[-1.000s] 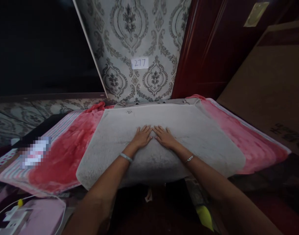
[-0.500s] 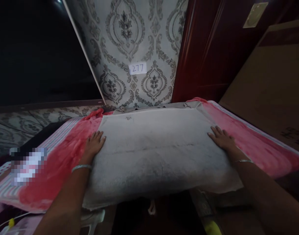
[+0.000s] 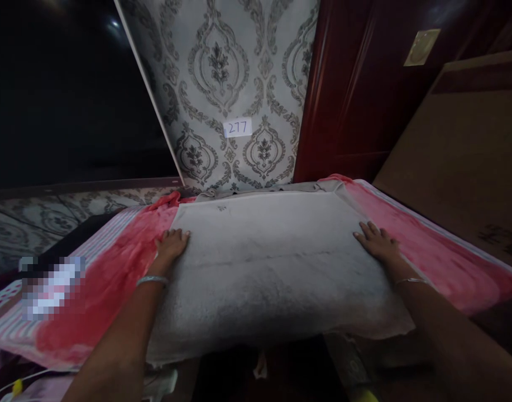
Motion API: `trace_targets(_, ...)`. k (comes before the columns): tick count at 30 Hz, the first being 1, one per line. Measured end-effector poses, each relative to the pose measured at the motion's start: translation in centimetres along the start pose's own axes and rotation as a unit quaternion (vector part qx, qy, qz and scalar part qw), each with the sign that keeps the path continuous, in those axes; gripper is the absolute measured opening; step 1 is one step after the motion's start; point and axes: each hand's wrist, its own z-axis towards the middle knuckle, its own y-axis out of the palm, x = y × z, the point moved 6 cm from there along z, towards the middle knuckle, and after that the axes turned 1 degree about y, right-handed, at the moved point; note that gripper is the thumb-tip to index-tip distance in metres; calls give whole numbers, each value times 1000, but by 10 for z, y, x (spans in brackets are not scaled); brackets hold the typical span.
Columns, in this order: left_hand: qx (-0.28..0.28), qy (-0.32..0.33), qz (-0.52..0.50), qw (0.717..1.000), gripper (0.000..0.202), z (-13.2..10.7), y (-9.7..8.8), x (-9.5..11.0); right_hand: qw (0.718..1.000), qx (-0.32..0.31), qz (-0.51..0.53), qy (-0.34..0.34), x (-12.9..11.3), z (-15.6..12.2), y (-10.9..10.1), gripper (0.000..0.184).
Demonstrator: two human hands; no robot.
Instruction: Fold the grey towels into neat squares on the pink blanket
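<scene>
Grey towel [image 3: 272, 268] spread flat over pink blanket [image 3: 109, 279]. Left hand [image 3: 171, 245] flat on towel's left edge, right hand [image 3: 377, 243] flat on right edge, both grips open. Label [image 3: 238, 128] on far wall.

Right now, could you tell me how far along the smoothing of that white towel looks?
The white towel already lies flat on the pink blanket. The left hand and right hand press open-palmed on its side edges. The near edge overhangs slightly rumpled, and no fold has been made yet.
</scene>
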Motion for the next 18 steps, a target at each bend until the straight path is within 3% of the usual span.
trace_targets(2, -20, -22, 26, 999, 53, 7, 9, 24, 1000, 4, 2, 9, -20, -1, -8, 71)
trace_targets(4, -35, 43, 31, 998, 57, 12, 22, 70, 999, 23, 5, -28, -62, -5, -16, 70)
trace_targets(8, -78, 242, -7, 967, 58, 4, 51, 177, 972, -2, 15, -234, -187, -34, -9, 58)
trace_targets(11, -97, 341, -14, 935, 59, -8, 70, 233, 936, -29, 41, -349, -261, -60, 7, 57)
trace_targets(14, -114, 371, -11, 922, 61, -8, 84, 250, 907, -55, 54, -414, -293, -69, 21, 58)
trace_targets(18, -129, 395, -8, 909, 61, 14, 90, 230, 907, -70, 23, -415, -282, -40, 26, 59)
